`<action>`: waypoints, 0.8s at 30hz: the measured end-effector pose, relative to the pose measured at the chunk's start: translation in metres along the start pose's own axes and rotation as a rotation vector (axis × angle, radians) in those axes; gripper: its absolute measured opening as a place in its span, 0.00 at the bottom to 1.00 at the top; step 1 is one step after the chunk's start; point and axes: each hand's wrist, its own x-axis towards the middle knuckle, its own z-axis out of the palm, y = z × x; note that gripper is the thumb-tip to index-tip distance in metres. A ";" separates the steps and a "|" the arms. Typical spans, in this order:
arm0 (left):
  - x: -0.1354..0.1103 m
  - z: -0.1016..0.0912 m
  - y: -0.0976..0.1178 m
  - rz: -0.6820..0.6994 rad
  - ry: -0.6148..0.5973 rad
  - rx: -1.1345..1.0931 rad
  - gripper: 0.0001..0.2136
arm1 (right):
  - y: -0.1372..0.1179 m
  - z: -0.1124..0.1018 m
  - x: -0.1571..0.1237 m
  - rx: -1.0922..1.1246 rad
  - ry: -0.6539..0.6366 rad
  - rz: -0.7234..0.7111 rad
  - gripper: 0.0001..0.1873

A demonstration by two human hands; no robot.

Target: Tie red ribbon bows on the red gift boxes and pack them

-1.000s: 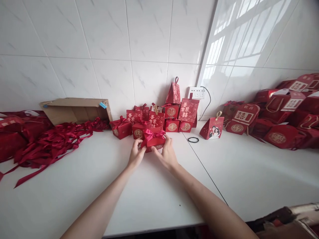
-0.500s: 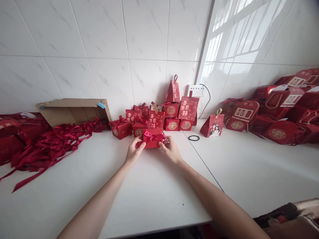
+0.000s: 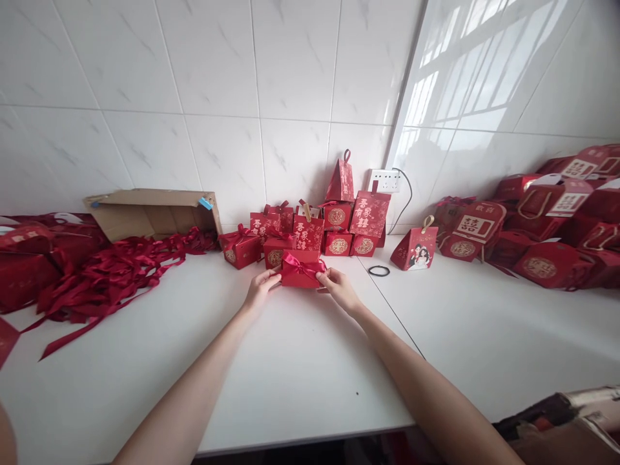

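A small red gift box stands in front of me, tied with a glossy red ribbon bow. My left hand is closed at its left side, thumb and fingertips together at the edge. At the opposite side, my right hand pinches near the right end of the bow. Whether the fingertips also catch the ribbon tails is too small to tell. Right behind the held box are another bow-tied red box and a patterned red box.
Loose red ribbons spill from an open cardboard box at left. Red boxes are piled at right. A black ring and a triangular box lie nearer. A power strip is against the wall.
My thumbs have shifted from the front of the gift box out to its sides, so more of its front shows. The view has turned slightly left, and a red shape appears at the left edge.
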 end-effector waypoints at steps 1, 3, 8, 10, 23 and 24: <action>0.001 0.000 0.000 -0.006 -0.002 -0.014 0.14 | 0.000 0.000 0.000 0.013 0.001 0.007 0.28; 0.002 -0.001 0.000 -0.015 -0.008 -0.041 0.14 | -0.001 -0.001 0.001 0.040 0.003 0.023 0.29; 0.003 -0.003 0.000 -0.035 -0.019 -0.093 0.11 | -0.004 -0.003 0.001 0.109 -0.019 0.061 0.28; 0.003 -0.004 0.000 -0.049 -0.021 -0.100 0.11 | -0.005 -0.004 0.000 0.129 -0.043 0.078 0.27; 0.008 -0.009 -0.003 -0.053 -0.057 -0.087 0.12 | -0.001 -0.014 0.002 0.212 -0.070 0.126 0.24; 0.008 -0.009 -0.004 -0.054 -0.062 -0.082 0.12 | -0.001 -0.015 0.002 0.216 -0.070 0.125 0.23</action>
